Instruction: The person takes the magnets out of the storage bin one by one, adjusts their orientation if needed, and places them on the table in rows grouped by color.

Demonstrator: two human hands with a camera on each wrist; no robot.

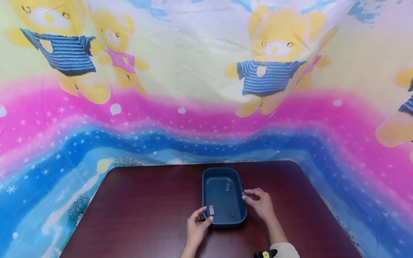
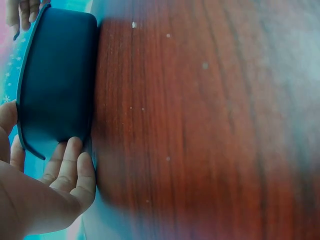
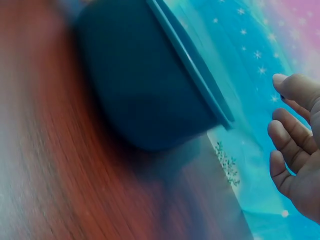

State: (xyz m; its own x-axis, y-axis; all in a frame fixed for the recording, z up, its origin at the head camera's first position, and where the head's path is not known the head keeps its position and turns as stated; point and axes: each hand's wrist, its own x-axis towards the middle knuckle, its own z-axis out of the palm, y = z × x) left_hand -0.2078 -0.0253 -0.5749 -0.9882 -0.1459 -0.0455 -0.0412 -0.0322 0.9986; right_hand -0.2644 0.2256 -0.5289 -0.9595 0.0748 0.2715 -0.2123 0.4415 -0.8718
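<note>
Dark blue plastic tray [image 1: 215, 179], rectangular w/ rounded corners, sits on the dark red-brown wooden table [image 1: 145, 208], near centre, slightly toward the near edge. Inside the tray: a small pink rectangular piece [image 1: 211, 209] at the near-left wall, a small grey rectangular piece [image 1: 227, 187] toward the far end, and a small dark round item [image 1: 232, 214] near the near-right corner; what these are cannot be told.

Left hand [image 1: 197, 226] at the tray's near-left corner: thumb over the rim beside the pink piece, fingers [image 2: 70, 167] curled round the outer wall, i.e. gripping the tray. Left wrist view shows the tray's underside/wall [image 2: 57, 75] against those fingers.

Right hand [image 1: 259, 203] just beside the tray's right rim, about mid-length; fingertips pinched on a tiny dark object [image 1: 243, 194] at the rim, type not discernible. Right wrist view (blurred): fingers [image 3: 292, 137] loosely bent, apart from the tray wall [image 3: 145, 85].

Behind the table: draped cloth [image 1: 193, 107] printed w/ yellow teddy bears, pink and blue bands, white stars.
</note>
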